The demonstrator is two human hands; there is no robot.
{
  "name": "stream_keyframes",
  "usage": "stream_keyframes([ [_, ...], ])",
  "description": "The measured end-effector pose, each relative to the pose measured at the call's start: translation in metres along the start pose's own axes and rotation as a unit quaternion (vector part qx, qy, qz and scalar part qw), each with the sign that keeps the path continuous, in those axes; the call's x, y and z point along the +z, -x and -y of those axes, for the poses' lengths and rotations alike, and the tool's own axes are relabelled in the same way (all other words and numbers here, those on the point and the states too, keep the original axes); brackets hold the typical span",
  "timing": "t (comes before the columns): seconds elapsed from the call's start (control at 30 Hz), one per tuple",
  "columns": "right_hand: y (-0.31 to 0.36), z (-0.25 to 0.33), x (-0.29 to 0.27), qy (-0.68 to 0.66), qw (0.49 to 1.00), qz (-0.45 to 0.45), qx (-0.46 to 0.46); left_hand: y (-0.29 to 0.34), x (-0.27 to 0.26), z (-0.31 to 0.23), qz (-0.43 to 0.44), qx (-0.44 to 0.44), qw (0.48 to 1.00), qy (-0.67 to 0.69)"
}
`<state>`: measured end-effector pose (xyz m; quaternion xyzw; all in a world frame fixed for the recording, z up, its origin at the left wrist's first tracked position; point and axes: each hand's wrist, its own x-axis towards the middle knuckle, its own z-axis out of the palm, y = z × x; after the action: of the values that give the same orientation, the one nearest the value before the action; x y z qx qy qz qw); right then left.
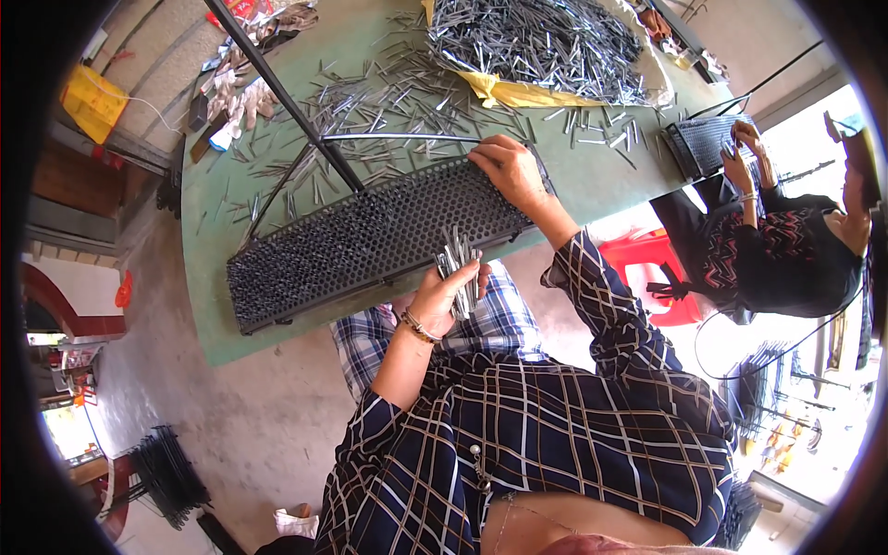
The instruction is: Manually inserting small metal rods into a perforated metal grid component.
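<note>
A long black perforated rack (pixel 388 231) lies slantwise across the near side of the green table. Its left part is densely filled with dark slender pieces, while open round holes show toward the right. My left hand (pixel 446 294) is closed around a bundle of thin silvery metal strips (pixel 457 264), just in front of the rack's near edge. At the rack's far right end, my right hand (pixel 511 174) has its fingers bent together and pointing down at the holes. Whatever is between those fingertips is too small to make out.
Loose metal strips (pixel 370 111) are scattered over the green table (pixel 222 324). A big heap of strips (pixel 546 46) sits on yellow-edged sheeting at the back. A black bar (pixel 287 102) rises behind the rack. On the right, a co-worker (pixel 777 250) handles another black rack (pixel 712 139) near a red stool (pixel 661 277).
</note>
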<state>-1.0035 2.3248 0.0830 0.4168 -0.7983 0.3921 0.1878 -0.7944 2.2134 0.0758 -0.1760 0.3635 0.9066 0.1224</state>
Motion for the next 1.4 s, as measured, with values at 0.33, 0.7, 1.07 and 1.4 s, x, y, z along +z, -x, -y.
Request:
stream_keyframes([
  [0.33,0.020,0.065,-0.026,-0.240,0.926,0.245,0.155,0.001,0.002,-0.008,0.035,0.053,0.998,-0.013],
  [0.7,0.016,0.071,-0.035,-0.375,0.813,0.237,0.376,0.003,0.006,-0.007,0.073,0.038,0.994,-0.071],
  [1.07,-0.014,0.019,-0.022,-0.108,0.972,-0.059,0.198,-0.007,-0.007,0.004,0.051,-0.020,0.998,-0.022],
  [1.4,-0.002,0.003,-0.009,0.019,1.000,-0.010,0.023,-0.005,-0.007,-0.001,0.045,-0.012,0.996,-0.080],
])
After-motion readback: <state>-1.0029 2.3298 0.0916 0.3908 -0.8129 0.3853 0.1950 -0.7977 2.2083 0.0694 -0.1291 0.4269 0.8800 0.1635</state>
